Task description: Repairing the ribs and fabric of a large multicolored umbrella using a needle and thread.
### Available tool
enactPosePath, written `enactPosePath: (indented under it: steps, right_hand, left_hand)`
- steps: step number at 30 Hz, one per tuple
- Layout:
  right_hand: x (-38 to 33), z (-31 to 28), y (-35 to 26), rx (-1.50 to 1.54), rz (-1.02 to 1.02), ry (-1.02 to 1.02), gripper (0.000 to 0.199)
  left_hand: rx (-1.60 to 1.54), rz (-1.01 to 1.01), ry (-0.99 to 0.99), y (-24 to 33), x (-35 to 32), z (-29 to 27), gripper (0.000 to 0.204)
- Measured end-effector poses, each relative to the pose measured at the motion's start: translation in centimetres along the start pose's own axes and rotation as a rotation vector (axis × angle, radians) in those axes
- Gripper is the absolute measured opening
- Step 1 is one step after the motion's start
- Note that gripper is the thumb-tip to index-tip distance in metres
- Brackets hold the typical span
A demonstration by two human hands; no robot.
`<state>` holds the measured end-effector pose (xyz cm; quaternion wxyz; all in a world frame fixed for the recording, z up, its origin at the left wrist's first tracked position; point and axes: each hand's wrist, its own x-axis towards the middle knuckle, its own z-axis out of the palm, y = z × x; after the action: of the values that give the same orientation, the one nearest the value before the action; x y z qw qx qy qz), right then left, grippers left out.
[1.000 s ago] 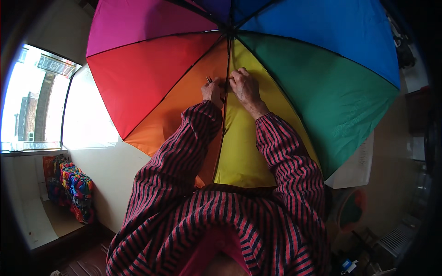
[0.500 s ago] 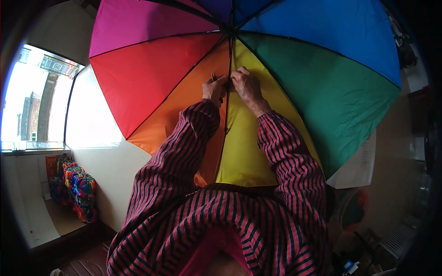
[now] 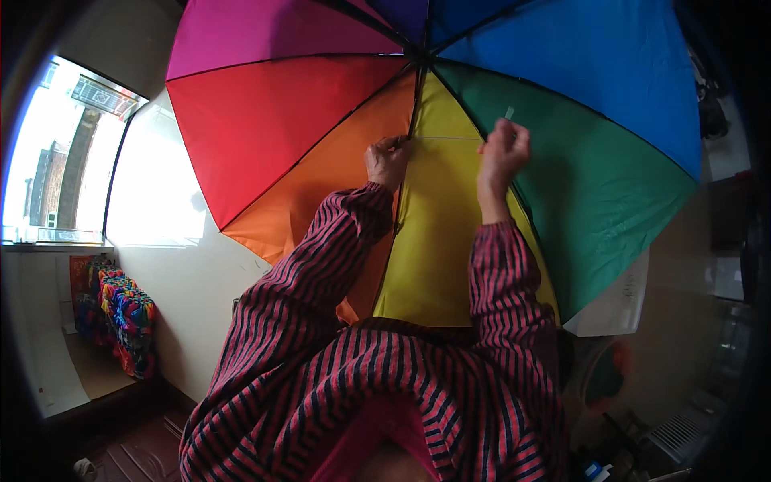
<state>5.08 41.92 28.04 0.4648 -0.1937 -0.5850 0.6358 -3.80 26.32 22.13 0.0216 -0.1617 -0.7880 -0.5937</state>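
Rainbow-coloured fabric filled the far half of the view: an open umbrella seen from its inner side, its panels running pink, red, orange, yellow, green and blue around a hub near the top edge, with dark ribs fanning out from it. The left hand was raised against the rib between the orange and yellow panels, its fingers curled closed and pinching at that rib or the fabric beside it. The right hand was up at the rib between the yellow and green panels, well apart from the left hand, its fingers closed on a small pale object that stuck up above the fist; what that object was could not be told. A thin pale line, possibly a thread, ran across the yellow panel between the two hands. Both forearms wore red-and-black striped sleeves coming up from the near edge. At the left, a bright window showed buildings outside, and below it a multicoloured knitted bundle lay near the white wall. A white appliance stood at the right behind the green panel.
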Motion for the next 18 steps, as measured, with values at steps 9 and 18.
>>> enactPosePath:
  steps: [9, 18]
  right_hand:
    - [-1.5, 4.1, 4.1, -1.100, -0.517, -0.454, 0.004]
    - [-1.4, 3.9, 3.5, -1.083, -0.546, -0.674, 0.006]
  left_hand:
    - [-0.415, -0.357, -0.125, 2.5, -0.4, -0.3, 0.019]
    - [-0.420, -0.373, -0.137, 2.5, -0.6, -0.3, 0.017]
